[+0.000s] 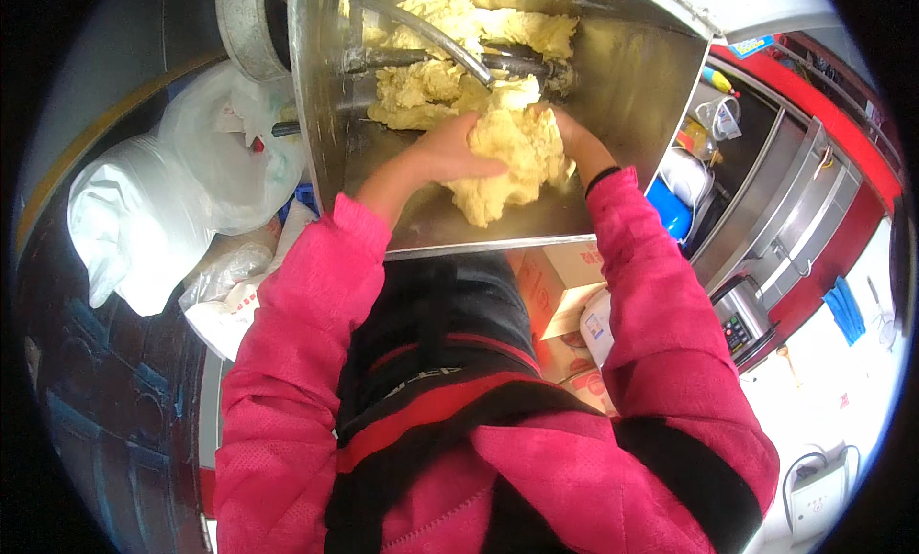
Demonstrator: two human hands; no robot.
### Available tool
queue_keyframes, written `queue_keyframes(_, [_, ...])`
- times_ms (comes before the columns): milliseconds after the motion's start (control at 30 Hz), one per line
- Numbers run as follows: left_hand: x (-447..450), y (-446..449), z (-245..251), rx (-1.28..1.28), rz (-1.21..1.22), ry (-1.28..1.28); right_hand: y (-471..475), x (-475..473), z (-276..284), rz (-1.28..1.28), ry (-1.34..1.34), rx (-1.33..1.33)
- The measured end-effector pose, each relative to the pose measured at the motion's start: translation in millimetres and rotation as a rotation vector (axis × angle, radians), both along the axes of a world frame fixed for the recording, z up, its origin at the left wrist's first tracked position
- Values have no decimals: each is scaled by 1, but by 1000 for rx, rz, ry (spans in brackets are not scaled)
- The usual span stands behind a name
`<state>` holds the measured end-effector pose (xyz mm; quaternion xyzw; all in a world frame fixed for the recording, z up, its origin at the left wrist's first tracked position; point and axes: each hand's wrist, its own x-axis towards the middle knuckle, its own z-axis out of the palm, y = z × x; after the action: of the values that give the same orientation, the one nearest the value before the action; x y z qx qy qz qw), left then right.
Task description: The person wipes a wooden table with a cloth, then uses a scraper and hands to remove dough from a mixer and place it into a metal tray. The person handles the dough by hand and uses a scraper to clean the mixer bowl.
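Observation:
Between my two hands I hold a large, ragged lump of yellow dough (513, 148) inside the steel bowl of a dough mixer (632, 87). My left hand (452, 152) grips its left side, with the thumb lying across the front. Around the right side of the lump is my right hand (571, 134), its fingers partly hidden by the dough. More dough (423, 87) lies behind, around the mixer's horizontal shaft (520, 64). A curved metal mixing bar (431, 33) reaches down to the top of the held lump.
White plastic bags (136, 216) stand left of the mixer. Cardboard boxes (574, 281) are below its front edge. To the right are a blue cylindrical object (669, 208), a plastic cup (718, 116) and an appliance with buttons (739, 324). The bowl's front rim (495, 246) runs beneath my forearms.

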<state>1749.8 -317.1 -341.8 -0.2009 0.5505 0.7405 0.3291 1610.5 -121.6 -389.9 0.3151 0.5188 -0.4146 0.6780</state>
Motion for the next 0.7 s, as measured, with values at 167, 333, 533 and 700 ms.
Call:
queue_keyframes(167, [6,-26,59,-253,-41,106,-24,4,54,0,-7,-14])
queue_keyframes(333, [13,-70,63,-360,101,-152,-75,38,29,165,388,-88])
queue_keyframes(533, [-17,-48,24,-611,141,-250,-68,28,-39,511,744,124])
queue_keyframes(700, [-42,-42,-6,-720,86,-513,-63,-10,-26,500,341,162])
